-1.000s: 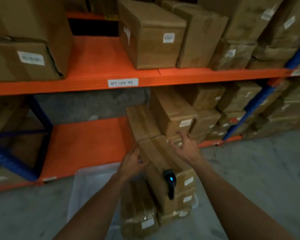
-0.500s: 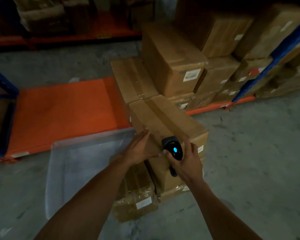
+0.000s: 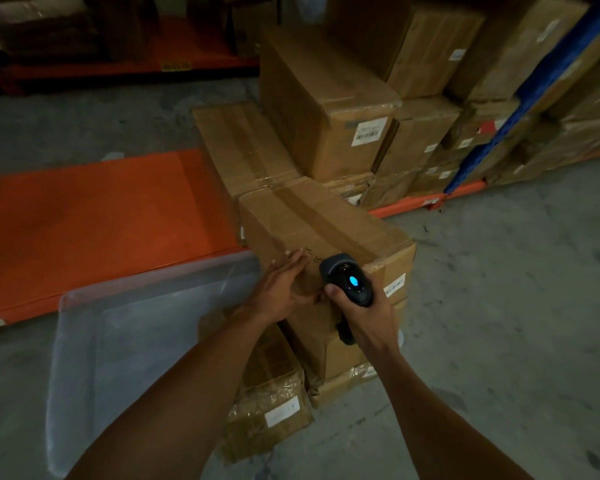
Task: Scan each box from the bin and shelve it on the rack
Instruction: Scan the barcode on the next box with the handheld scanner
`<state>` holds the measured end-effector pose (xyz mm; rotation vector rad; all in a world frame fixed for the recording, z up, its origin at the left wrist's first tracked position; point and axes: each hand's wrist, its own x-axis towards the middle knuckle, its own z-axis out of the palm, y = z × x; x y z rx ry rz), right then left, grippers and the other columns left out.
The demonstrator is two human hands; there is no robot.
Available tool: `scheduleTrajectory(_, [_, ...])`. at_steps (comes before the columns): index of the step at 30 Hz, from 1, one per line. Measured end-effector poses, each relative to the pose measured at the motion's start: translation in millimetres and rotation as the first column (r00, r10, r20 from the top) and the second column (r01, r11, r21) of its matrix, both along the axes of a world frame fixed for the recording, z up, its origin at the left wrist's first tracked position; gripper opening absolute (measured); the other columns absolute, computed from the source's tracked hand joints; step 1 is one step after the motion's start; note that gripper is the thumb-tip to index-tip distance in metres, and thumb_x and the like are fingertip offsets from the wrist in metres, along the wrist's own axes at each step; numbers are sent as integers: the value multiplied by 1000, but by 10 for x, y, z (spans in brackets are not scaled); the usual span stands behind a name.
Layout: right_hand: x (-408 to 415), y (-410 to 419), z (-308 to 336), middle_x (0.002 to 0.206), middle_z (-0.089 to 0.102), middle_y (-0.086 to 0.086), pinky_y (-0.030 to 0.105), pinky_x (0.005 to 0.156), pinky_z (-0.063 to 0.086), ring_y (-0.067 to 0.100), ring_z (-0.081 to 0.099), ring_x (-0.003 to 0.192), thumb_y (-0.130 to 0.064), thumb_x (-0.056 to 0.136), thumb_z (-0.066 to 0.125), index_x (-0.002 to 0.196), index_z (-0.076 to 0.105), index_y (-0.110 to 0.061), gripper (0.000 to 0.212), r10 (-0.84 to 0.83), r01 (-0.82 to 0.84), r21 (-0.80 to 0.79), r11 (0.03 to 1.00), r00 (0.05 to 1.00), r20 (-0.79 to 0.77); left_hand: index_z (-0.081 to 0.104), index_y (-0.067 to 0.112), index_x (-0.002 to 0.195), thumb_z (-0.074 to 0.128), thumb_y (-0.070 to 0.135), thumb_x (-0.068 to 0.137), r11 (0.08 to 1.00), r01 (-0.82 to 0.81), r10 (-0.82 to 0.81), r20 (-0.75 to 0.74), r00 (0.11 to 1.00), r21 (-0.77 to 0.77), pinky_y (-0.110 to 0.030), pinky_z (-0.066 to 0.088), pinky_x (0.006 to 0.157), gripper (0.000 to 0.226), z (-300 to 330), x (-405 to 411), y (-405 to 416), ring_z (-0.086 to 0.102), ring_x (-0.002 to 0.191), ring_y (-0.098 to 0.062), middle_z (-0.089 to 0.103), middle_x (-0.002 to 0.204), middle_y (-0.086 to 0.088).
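Top box (image 3: 312, 233) sat on the stack in the clear bin (image 3: 125, 327), its far end against the boxes on the orange bottom shelf (image 3: 94, 216) of the rack – not shelved yet, by my read. Its white label (image 3: 394, 285) faced the right-hand end, low on the side wall, so the scanner had to come off the lid and swing round to that face.

My left hand (image 3: 278, 289) lay flat on the near left edge of the box, fingers (image 3: 293, 263) straight and close together, pressing – there to steady the carton, I'd judge, not to lift it. Wrist straight, forearm coming in from lower left.

My right hand (image 3: 368, 313) was wrapped round the scanner (image 3: 349, 282), fingers clamped on the grip, thumb on its left side. Head of the scanner pointed up and away over the lid, blue light lit on its back. Whether it was clear of the cardboard – can't tell.

More taped boxes (image 3: 267, 393) stood under and beside it in the bin, labels toward me, so several were left to scan.
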<state>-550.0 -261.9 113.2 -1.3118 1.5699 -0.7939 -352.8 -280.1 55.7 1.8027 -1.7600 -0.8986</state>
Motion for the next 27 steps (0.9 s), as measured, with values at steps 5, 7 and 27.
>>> scheduleTrajectory(5, [11,37,-65,113,68,-20,31,85,53,6,64,106,-76,58,84,109,59,-55,60,-31,29,26,999,997,71,23,23,158,68,54,87,1000,4,-4,-11,1000,-3,-46,7,125,90,94,-33,42,0,154,-13,10,167,8])
scheduleTrajectory(7, [6,18,-98,110,67,-21,32,84,52,7,64,105,-77,59,82,102,58,-57,53,-43,42,10,999,994,98,23,22,159,68,51,88,1000,12,-12,-4,1000,-15,-46,4,125,89,85,-50,53,0,154,-13,10,167,7])
scheduleTrajectory(27, [-139,1128,-1150,98,72,4,43,65,63,24,73,78,-79,75,71,123,59,-34,67,39,44,-346,937,973,228,25,46,153,51,98,60,982,-114,116,7,993,-152,-47,36,116,110,-1162,92,1308,33,146,-20,29,162,5])
